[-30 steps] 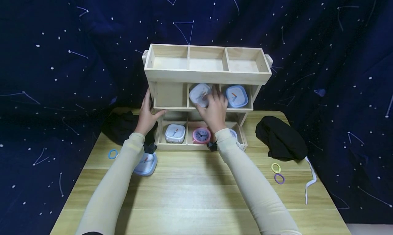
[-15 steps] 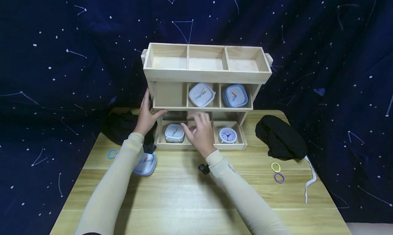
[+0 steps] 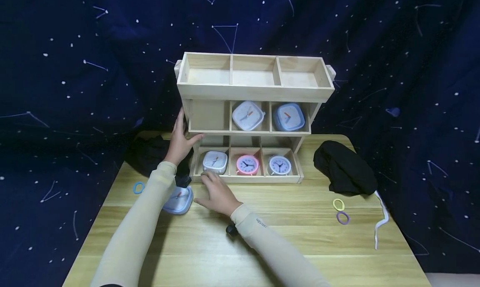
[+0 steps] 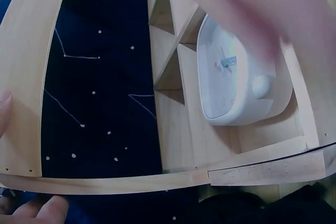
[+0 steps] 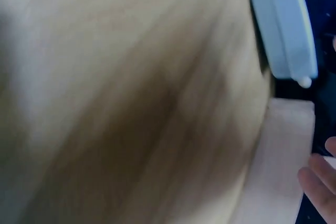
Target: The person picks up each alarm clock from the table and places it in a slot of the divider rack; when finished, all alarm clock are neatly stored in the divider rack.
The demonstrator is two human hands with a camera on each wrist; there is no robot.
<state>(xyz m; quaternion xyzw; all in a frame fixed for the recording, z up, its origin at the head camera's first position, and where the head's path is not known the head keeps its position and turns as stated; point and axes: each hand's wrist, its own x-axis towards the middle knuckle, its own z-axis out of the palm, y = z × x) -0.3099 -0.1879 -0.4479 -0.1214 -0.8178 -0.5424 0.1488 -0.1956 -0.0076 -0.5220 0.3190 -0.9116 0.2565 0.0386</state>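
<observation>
A three-tier wooden shelf point(image 3: 255, 93) stands at the table's far edge. Its top tier is bare. The middle tier holds a white square clock point(image 3: 247, 115) and a blue square clock point(image 3: 288, 116). Along the bottom tier sit a white square clock point(image 3: 215, 162) point(image 4: 236, 77), a pink round clock point(image 3: 247, 165) and a white round clock point(image 3: 279, 165). My left hand point(image 3: 181, 141) grips the shelf's left side, thumb on the front edge. Just in front of the bottom tier, my right hand point(image 3: 204, 190) hovers low over the table, fingers relaxed and holding nothing. Left of it lies a light blue clock point(image 3: 178, 200) point(image 5: 286, 24), partly hidden by my left forearm.
Black cloths lie at the right point(image 3: 345, 168) and left point(image 3: 148, 153) of the shelf. A blue hair tie point(image 3: 138, 188) lies at the left; yellow point(image 3: 338, 204) and purple point(image 3: 342, 218) ties and a white cord point(image 3: 380, 222) lie at the right. A dark starry curtain hangs behind.
My right hand let go of the white clock in the middle tier, then drew back down and left to the table near the light blue clock. The left hand stayed on the shelf.
</observation>
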